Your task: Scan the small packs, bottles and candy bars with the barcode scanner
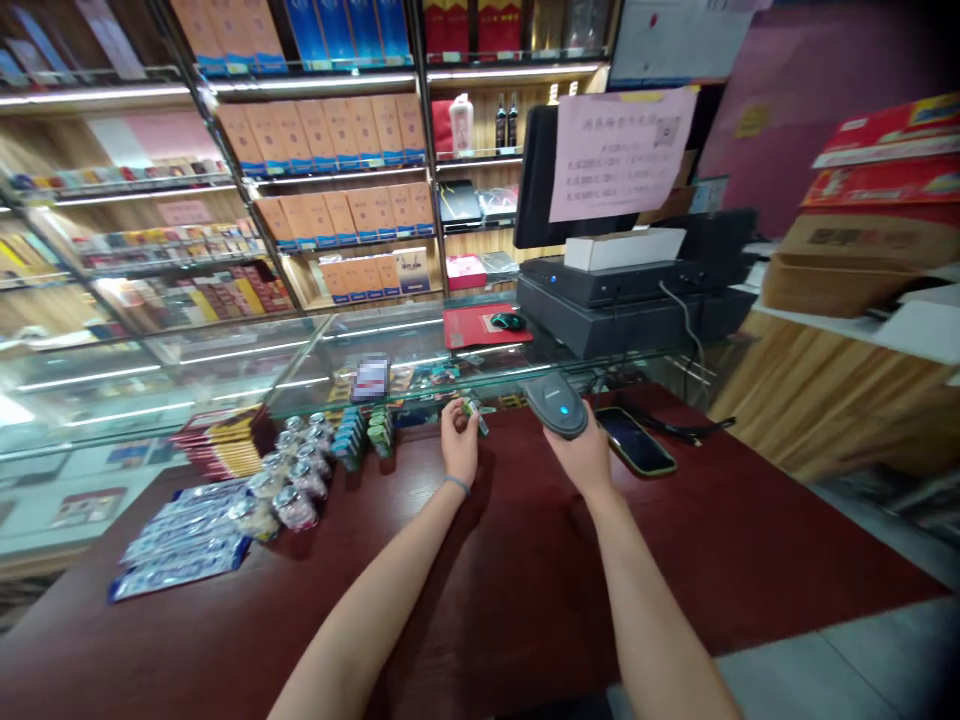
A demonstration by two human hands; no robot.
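Nearest to the camera are two bare forearms (pixel 382 580), which reach forward over a dark red table (pixel 517 590). Beyond a thin blue-grey wristband (pixel 457 485), the left hand (pixel 459 442) has its thumb and fingers nearly together, and a small green-and-white pack (pixel 475 415) is pinched at their tips. The right hand (pixel 589 458) is wrapped around a grey handheld scanner (pixel 556 405) with a blue light; its fingers are mostly hidden by the body, so I cannot tell how tightly they are bent.

What matters most is how these two things stand to each other. The pack is to the left of the scanner's front end — near to it, but apart. Its long axis seems to slant from upper left to lower right. The scanner slants likewise, its front end pointing forward and left, so it appears to aim rather past the pack. Rows of green packs (pixel 380 432) lie nearer to the left hand; a phone (pixel 637 443) is just beside the right one.
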